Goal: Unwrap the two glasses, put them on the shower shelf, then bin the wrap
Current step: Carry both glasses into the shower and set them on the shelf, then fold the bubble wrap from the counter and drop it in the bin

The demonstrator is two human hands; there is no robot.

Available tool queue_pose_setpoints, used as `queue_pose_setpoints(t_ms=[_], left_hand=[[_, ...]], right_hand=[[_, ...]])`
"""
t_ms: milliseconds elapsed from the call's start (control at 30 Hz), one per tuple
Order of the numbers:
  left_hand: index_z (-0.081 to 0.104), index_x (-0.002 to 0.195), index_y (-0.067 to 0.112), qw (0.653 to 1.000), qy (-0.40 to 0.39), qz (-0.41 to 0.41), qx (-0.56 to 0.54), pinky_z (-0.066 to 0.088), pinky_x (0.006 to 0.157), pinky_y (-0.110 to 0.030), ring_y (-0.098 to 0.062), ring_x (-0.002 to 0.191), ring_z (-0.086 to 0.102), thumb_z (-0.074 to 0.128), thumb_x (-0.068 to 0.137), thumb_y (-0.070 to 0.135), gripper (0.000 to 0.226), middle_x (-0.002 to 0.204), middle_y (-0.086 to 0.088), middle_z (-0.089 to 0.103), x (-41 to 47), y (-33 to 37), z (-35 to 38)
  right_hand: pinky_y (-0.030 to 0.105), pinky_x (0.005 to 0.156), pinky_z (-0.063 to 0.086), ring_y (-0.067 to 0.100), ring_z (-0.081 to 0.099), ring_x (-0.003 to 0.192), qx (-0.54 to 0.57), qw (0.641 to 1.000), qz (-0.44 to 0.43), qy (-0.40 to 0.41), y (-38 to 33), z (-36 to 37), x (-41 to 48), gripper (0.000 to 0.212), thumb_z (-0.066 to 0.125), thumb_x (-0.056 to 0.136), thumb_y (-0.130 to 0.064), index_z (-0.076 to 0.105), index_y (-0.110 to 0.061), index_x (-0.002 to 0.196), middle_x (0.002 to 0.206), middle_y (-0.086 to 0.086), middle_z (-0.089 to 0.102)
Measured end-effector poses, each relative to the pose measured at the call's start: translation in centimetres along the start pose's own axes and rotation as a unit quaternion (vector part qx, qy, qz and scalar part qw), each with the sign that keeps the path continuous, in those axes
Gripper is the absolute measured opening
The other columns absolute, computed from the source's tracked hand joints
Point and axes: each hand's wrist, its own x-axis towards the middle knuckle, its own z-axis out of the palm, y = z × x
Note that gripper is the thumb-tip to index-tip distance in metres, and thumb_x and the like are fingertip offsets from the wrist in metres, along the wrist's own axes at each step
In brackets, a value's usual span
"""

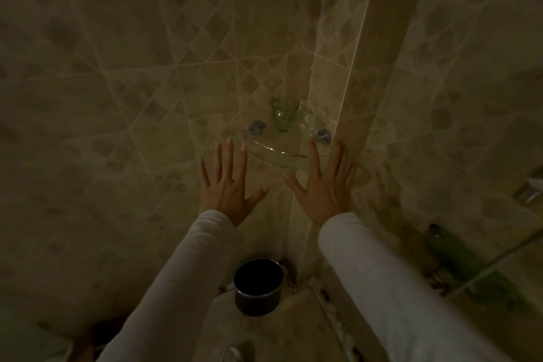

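Observation:
A green glass (283,113) stands upright on the clear glass corner shelf (279,153). Right beside it stands a clear glass (313,118), hard to make out in the dim light. My left hand (227,182) is spread flat, fingers apart, just below and left of the shelf. My right hand (324,185) is spread the same way, its fingertips at the shelf's right front edge. Neither hand holds anything. No wrap shows in this view.
A dark round bin (258,285) stands on the floor in the tiled corner, below the shelf and between my sleeves. A green bottle (449,250) and a metal fitting (529,189) are at the right. Tiled walls close in on both sides.

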Motion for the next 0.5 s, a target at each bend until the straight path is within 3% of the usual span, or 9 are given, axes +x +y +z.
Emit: queue_pose_setpoints(t_ms=[233, 367, 500], left_hand=[[0.006, 0.157, 0.017, 0.997, 0.009, -0.062, 0.041, 0.007, 0.117, -0.066, -0.031, 0.153, -0.002, 0.026, 0.085, 0.082, 0.099, 0.167, -0.011, 0.0, -5.7, -4.0, -2.7], [0.004, 0.158, 0.019, 0.99, 0.0, -0.119, 0.071, 0.006, 0.117, -0.066, -0.031, 0.153, -0.005, 0.022, 0.084, 0.083, 0.099, 0.167, -0.011, -0.003, -9.0, -8.8, -4.1], [0.001, 0.158, 0.02, 0.978, -0.005, -0.181, 0.105, 0.006, 0.117, -0.066, -0.03, 0.152, -0.006, 0.019, 0.085, 0.083, 0.098, 0.167, -0.01, -0.004, -13.2, -14.7, -5.8]], right_hand=[[0.067, 0.119, 0.01, 0.045, 0.007, 0.153, 0.052, 0.995, -0.075, -0.041, -4.8, 0.6, -3.4, 0.088, 0.037, 0.09, -0.076, 0.015, -0.029, 0.161, 0.166, 0.026, 0.004], [0.065, 0.12, 0.005, 0.042, 0.0, 0.153, 0.085, 0.986, -0.118, -0.083, -10.5, 2.1, -4.6, 0.088, 0.028, 0.088, -0.08, 0.005, -0.034, 0.16, 0.166, 0.023, -0.004], [0.068, 0.119, 0.008, 0.045, 0.005, 0.152, 0.114, 0.972, -0.176, -0.105, -17.8, 3.8, -6.3, 0.089, 0.035, 0.088, -0.078, 0.008, -0.032, 0.16, 0.165, 0.027, 0.001]])
